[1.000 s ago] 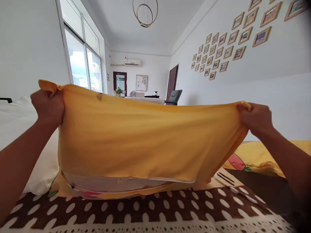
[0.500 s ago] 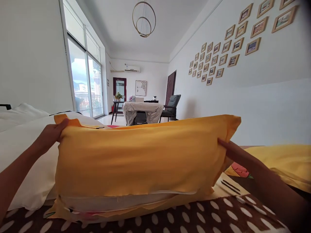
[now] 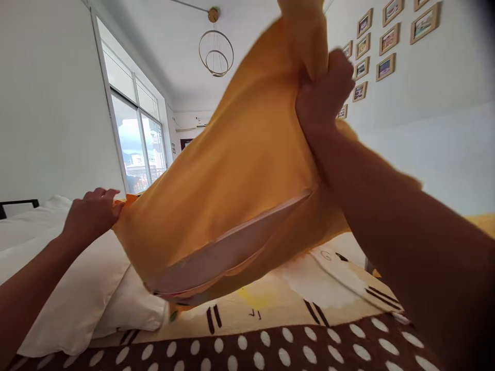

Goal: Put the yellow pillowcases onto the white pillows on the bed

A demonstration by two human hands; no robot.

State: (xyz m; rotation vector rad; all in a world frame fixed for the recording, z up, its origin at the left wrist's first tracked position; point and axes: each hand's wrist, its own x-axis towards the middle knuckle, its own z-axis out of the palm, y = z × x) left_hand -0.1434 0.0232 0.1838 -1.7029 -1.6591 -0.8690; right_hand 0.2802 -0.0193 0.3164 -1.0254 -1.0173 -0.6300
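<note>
A yellow-orange pillowcase (image 3: pixel 232 170) hangs tilted in front of me, its right end raised high. Through the long slit along its lower edge shows a white pillow (image 3: pixel 216 263). My left hand (image 3: pixel 95 208) pinches the corner at the lower left. At the upper right, my right hand (image 3: pixel 327 90) is closed round the pillowcase's other end, a bunch of cloth standing up beside the fist. Beneath hangs free air above a cream blanket (image 3: pixel 232 319) with a brown, white-dotted border.
White pillows (image 3: pixel 88 288) lie on the left of the bed, beside a dark bed-frame bar (image 3: pixel 23 203). A window (image 3: pixel 135 134) is behind on the left. A ring lamp (image 3: pixel 216 54) hangs overhead, and picture frames (image 3: pixel 386 41) cover the right wall.
My right hand has swung up and inward, lifting the pillowcase's right end off the bed. My left hand keeps its corner, slightly farther right. The view has tilted upward.
</note>
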